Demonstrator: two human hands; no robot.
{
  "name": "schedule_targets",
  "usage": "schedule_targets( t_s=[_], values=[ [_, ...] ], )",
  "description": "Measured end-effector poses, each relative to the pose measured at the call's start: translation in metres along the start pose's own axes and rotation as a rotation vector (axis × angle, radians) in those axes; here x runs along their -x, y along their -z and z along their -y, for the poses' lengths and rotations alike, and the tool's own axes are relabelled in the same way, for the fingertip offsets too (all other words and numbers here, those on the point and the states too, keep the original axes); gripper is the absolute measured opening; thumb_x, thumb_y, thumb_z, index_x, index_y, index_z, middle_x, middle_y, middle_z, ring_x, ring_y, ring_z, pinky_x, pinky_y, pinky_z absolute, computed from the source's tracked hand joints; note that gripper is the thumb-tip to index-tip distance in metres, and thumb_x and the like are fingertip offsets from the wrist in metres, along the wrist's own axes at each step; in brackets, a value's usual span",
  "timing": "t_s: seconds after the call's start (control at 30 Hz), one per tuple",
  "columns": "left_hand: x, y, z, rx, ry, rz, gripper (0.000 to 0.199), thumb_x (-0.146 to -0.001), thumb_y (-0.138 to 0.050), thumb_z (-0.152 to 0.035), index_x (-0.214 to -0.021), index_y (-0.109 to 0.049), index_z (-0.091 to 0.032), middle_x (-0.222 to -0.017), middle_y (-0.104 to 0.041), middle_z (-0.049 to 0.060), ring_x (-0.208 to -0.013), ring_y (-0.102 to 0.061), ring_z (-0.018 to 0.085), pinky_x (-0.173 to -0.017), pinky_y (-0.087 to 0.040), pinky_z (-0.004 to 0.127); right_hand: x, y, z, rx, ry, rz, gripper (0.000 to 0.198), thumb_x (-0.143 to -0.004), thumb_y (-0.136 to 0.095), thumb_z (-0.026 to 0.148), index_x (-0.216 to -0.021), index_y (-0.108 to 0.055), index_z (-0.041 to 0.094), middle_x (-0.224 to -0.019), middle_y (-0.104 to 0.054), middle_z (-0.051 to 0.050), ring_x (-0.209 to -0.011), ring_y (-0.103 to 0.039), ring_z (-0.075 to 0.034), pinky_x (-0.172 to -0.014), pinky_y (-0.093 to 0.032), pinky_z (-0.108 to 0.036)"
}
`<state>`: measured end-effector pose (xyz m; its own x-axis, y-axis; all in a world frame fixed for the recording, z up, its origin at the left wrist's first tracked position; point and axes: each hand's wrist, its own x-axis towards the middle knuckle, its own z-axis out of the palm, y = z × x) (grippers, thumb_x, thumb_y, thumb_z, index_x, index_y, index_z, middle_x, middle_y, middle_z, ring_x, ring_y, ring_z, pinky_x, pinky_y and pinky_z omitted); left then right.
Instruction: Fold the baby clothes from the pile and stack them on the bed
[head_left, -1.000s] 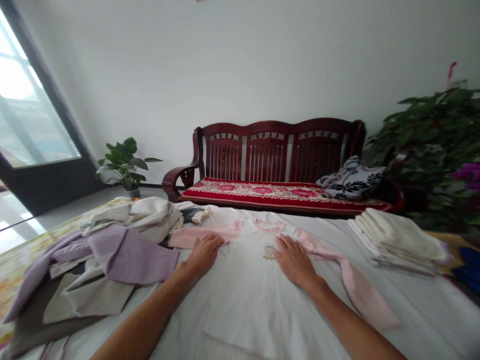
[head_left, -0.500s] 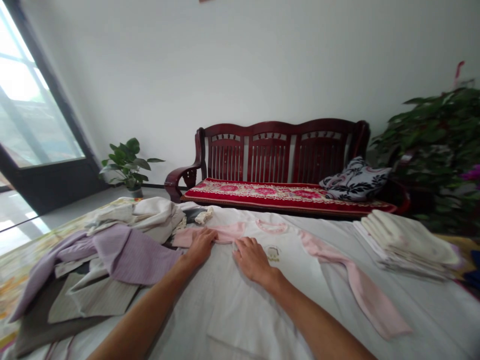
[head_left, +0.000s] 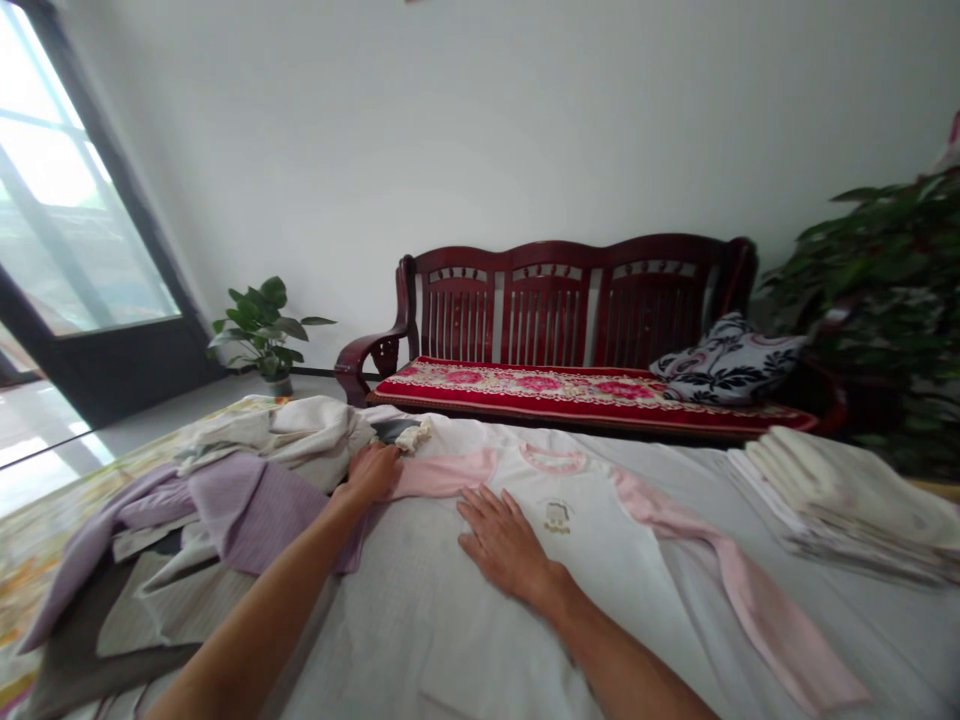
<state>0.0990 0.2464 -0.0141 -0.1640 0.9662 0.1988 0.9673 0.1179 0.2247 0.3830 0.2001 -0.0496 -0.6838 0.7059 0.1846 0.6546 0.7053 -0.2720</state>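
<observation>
A white long-sleeved shirt with pink sleeves and a small printed figure on its chest is spread out on the white sheet. Its left-hand pink sleeve reaches out toward the clothes pile. My left hand is at the outer end of that sleeve, its fingers closed over the fabric and covering the cuff. My right hand lies flat on the shirt body, just below the shoulder seam, fingers stretched out. The right-hand pink sleeve slants down toward the lower right, untouched.
A heap of loose clothes, with a lavender garment on it, lies at left. Folded clothes are stacked at right. Behind stand a dark red wooden bench, a patterned cushion, and a potted plant.
My left hand has slid left along the sleeve to its end. My right hand's fingers have spread flatter on the shirt. The view has turned slightly left.
</observation>
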Motion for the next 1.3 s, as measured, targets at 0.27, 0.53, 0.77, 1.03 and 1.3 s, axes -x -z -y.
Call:
schedule_targets(
  t_s=[0.27, 0.53, 0.77, 1.03, 1.3],
  values=[
    [0.003, -0.001, 0.003, -0.233, 0.015, -0.082, 0.026, -0.088, -0.044, -0.016, -0.101, -0.066, -0.009, -0.099, -0.068, 0.017, -0.098, -0.064, 0.035, -0.092, -0.043, 0.046, 0.001, -0.002, -0.002, -0.022, 0.020, -0.023, 0.052, -0.100, -0.034, 0.045, -0.146, -0.045, 0.025, -0.159, -0.034, -0.003, -0.148, -0.023, -0.023, -0.121, -0.015, -0.049],
    [-0.001, -0.014, -0.041, 0.044, -0.342, -0.078, 0.036, -0.090, -0.037, -0.013, -0.110, -0.067, -0.019, -0.113, -0.068, 0.010, -0.109, -0.062, 0.024, -0.099, -0.045, 0.038, 0.002, 0.001, 0.001, -0.041, 0.020, -0.041, 0.050, -0.100, -0.036, 0.043, -0.144, -0.047, 0.024, -0.158, -0.038, -0.005, -0.147, -0.025, -0.024, -0.120, -0.015, -0.050],
    [-0.002, -0.067, -0.084, 0.087, -0.739, 0.178, 0.048, -0.103, -0.028, -0.034, -0.147, -0.043, -0.021, -0.155, -0.042, 0.008, -0.147, -0.030, 0.022, -0.119, -0.026, 0.044, 0.003, 0.005, 0.004, -0.098, 0.057, -0.148, 0.036, -0.099, -0.043, 0.033, -0.131, -0.058, 0.024, -0.140, -0.059, -0.006, -0.133, -0.046, -0.021, -0.117, -0.024, -0.045],
    [-0.007, -0.038, -0.057, 0.045, -0.550, -0.003, 0.038, -0.102, -0.032, -0.036, -0.122, -0.063, -0.024, -0.128, -0.066, 0.007, -0.124, -0.056, 0.022, -0.107, -0.041, 0.036, 0.002, 0.001, 0.001, -0.141, 0.094, -0.218, 0.025, -0.099, -0.046, 0.026, -0.098, -0.070, 0.023, -0.117, -0.071, -0.001, -0.115, -0.058, -0.019, -0.106, -0.037, -0.034],
    [-0.025, -0.013, -0.023, -0.127, 0.084, -0.153, 0.045, -0.088, -0.052, -0.023, -0.132, -0.051, -0.023, -0.127, -0.057, 0.014, -0.107, -0.061, 0.029, -0.087, -0.048, 0.039, 0.000, -0.004, -0.002, -0.170, 0.094, -0.249, 0.024, -0.099, -0.047, 0.026, -0.097, -0.071, 0.023, -0.115, -0.071, -0.002, -0.113, -0.059, -0.019, -0.102, -0.038, -0.034]
  ],
)
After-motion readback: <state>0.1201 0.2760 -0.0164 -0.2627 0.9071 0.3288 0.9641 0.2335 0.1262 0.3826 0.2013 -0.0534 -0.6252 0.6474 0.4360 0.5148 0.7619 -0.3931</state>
